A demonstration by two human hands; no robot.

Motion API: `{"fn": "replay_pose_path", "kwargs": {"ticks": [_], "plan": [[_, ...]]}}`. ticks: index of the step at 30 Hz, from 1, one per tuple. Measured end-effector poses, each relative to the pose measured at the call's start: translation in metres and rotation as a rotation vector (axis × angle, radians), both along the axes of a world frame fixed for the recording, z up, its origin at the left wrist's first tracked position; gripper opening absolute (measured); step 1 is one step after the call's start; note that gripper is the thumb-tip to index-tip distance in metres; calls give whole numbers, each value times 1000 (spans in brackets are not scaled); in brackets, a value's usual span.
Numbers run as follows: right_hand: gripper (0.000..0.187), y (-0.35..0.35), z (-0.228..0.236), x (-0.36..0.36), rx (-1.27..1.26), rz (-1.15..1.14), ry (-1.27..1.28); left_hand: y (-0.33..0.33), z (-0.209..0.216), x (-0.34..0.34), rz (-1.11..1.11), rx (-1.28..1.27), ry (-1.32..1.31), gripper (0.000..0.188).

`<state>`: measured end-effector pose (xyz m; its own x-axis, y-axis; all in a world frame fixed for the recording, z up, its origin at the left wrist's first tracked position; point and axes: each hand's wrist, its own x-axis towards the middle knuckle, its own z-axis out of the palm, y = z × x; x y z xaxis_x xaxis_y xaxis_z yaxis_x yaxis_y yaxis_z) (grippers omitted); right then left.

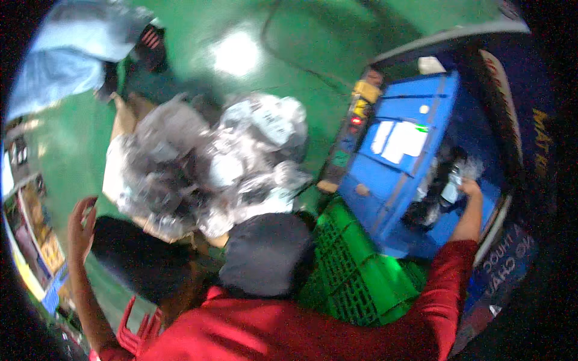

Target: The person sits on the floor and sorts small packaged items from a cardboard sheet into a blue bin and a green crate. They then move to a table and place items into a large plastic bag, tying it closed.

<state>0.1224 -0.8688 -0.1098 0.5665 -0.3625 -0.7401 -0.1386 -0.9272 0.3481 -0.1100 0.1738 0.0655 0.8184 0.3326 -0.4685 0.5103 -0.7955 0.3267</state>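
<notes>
It looked like a factory or warehouse work area, though which of the two could not be told. A glossy green floor (325, 36) threw back a bright glare, and a dark cable (303, 70) ran across it. Bulk containers spoke of industry: a large blue bin (394, 105) with white paper labels (404, 141), a slotted green plastic crate (349, 262) beside it, and a heap of clear plastic bags (171, 129) over brown cardboard (113, 174).
</notes>
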Motion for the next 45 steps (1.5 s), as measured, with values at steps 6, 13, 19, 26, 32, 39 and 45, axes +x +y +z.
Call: {"fn": "replay_pose_path", "kwargs": {"ticks": [6, 13, 19, 26, 32, 39, 45], "plan": [[32, 71, 137, 13, 255, -614, 1, -46, -11, 60, -304, -117, -45, 24], [13, 334, 222, 20, -131, 460, -131, -31, -85, 106, -851, -323, -152, 20], [67, 588, 93, -55, 416, 794, 30, -117, -189, 138, -1207, -332, -281, 25], [39, 588, 10, -142, 559, 357, -449, -188, -206, 68, -1071, -590, -155, 31], [34, 589, 125, -197, 486, 393, -549, -219, -236, 4, -1081, -459, -303, 75], [31, 603, 197, -231, 382, 96, -389, -224, -270, 68, -541, -800, -140, 34], [25, 617, 153, -263, 620, 80, -115, -212, -275, 109, -498, -989, 283, 41]]}}
